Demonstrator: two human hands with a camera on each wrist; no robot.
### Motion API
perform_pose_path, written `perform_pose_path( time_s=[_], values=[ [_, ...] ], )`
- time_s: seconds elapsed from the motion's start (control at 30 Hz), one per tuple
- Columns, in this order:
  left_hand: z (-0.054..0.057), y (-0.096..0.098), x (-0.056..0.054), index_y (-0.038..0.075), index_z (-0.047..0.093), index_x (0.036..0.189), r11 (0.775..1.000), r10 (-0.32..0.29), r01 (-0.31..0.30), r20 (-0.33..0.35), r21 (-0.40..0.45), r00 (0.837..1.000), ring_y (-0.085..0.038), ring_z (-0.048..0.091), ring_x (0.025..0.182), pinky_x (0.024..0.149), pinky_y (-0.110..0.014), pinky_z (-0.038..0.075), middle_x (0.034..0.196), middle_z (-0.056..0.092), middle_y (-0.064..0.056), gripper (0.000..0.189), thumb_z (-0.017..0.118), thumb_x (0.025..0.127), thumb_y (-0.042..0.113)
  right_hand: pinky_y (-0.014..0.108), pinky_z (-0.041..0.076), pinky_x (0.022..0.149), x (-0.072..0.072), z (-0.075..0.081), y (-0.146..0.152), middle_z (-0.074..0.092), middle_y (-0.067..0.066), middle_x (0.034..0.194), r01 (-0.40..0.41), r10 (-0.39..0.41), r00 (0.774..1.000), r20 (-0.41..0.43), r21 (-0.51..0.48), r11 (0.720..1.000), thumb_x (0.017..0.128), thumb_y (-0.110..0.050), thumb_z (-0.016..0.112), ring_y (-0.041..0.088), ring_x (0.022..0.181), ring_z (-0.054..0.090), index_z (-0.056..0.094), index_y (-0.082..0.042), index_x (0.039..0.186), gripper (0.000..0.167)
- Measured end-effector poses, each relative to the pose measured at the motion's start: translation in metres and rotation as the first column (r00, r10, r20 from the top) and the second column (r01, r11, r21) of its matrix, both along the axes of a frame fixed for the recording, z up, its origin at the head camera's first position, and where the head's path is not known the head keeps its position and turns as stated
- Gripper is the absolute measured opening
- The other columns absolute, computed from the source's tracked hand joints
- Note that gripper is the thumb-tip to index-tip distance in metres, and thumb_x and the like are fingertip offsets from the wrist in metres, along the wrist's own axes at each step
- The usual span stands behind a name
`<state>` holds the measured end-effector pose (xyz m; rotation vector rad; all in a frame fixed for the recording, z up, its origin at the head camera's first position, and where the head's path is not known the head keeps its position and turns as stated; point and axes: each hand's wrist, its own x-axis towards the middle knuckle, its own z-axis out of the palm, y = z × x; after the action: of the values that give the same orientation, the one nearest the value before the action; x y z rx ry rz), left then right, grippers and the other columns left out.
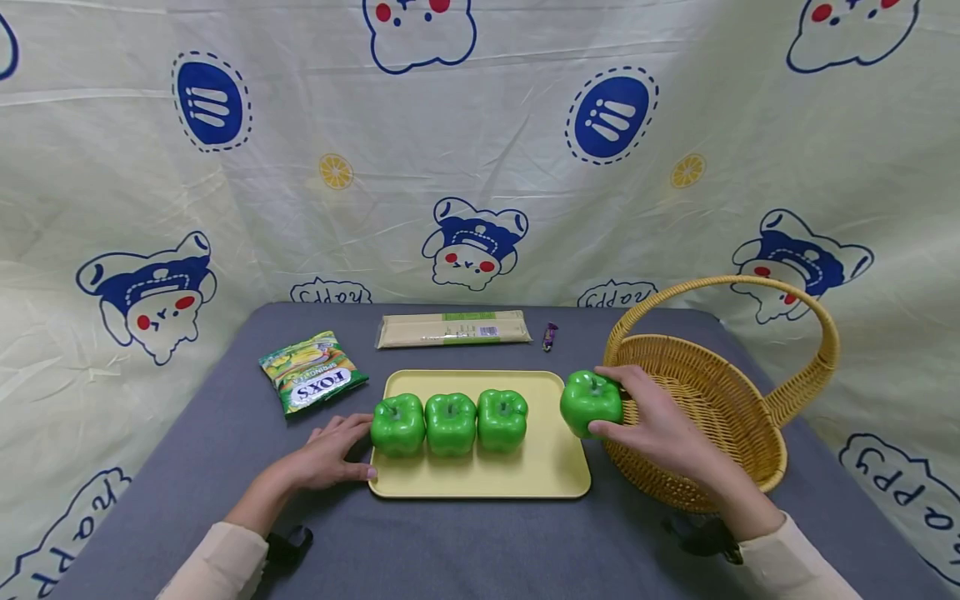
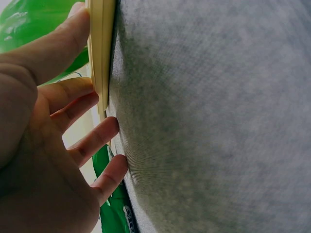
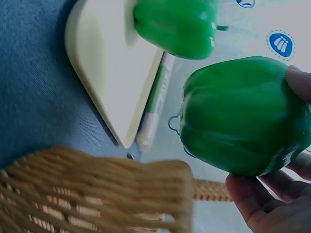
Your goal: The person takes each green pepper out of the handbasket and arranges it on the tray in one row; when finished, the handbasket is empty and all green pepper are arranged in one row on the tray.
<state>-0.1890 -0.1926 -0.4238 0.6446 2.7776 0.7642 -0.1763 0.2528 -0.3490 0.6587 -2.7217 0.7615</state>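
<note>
A green bell pepper [image 1: 588,406] is gripped between the thumb and fingers of my right hand [image 1: 663,427], raised between the tray's right end and the basket. In the right wrist view the held pepper [image 3: 243,116] shows large, above the wicker rim. Three more green bell peppers [image 1: 451,425] stand in a row on the left and middle of a pale yellow tray [image 1: 517,479]. At the tray's left edge rests my left hand [image 1: 326,454], fingers spread and fairly straight. The left wrist view has its thumb and fingertips against the tray's side [image 2: 99,53].
A wicker basket [image 1: 750,454] with a tall arched handle stands right of the tray. Behind the tray lie a long flat beige packet [image 1: 453,330] and a small purple-wrapped sweet [image 1: 550,337]. A green Fox's bag [image 1: 311,372] lies at the back left. Printed sheeting hangs behind the grey-covered table.
</note>
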Motion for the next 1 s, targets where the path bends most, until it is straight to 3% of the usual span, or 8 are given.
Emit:
perform_pose_path(
  time_s=[0.33,0.63,1.0],
  values=[
    [0.001,0.001,0.0,0.003,0.044,0.139,1.0,0.005,-0.005,0.009,-0.004,1.0,-0.035,0.035,0.128,0.095,-0.062,0.026,0.143,0.041,-0.013,0.077,0.072,0.079,0.042,0.044,0.047,0.084,-0.014,-0.016,-0.015,0.05,0.018,0.124,-0.015,0.013,0.997,0.075,0.027,1.0,0.078,-0.027,0.077,0.027,0.104,0.054,0.042,-0.002,0.137,0.074],
    [0.001,0.001,0.0,0.003,0.044,0.139,1.0,0.008,-0.008,0.017,-0.001,1.0,-0.035,0.035,0.128,0.096,-0.063,0.025,0.144,0.041,-0.013,0.077,0.072,0.079,0.042,0.044,0.049,0.081,-0.023,-0.026,-0.027,0.051,0.016,0.119,-0.014,0.007,0.998,0.068,0.102,0.995,0.075,-0.027,0.077,0.026,0.099,0.055,0.043,-0.003,0.138,0.075],
    [0.0,0.0,0.0,0.004,0.043,0.139,1.0,0.009,-0.009,0.019,-0.001,1.0,-0.036,0.035,0.129,0.096,-0.064,0.025,0.144,0.041,-0.012,0.077,0.072,0.079,0.043,0.047,0.047,0.087,-0.032,-0.035,-0.032,0.054,0.016,0.122,-0.01,-0.001,0.998,0.069,0.169,0.986,0.076,-0.028,0.076,0.028,0.107,0.054,0.048,0.0,0.133,0.07]
  ],
)
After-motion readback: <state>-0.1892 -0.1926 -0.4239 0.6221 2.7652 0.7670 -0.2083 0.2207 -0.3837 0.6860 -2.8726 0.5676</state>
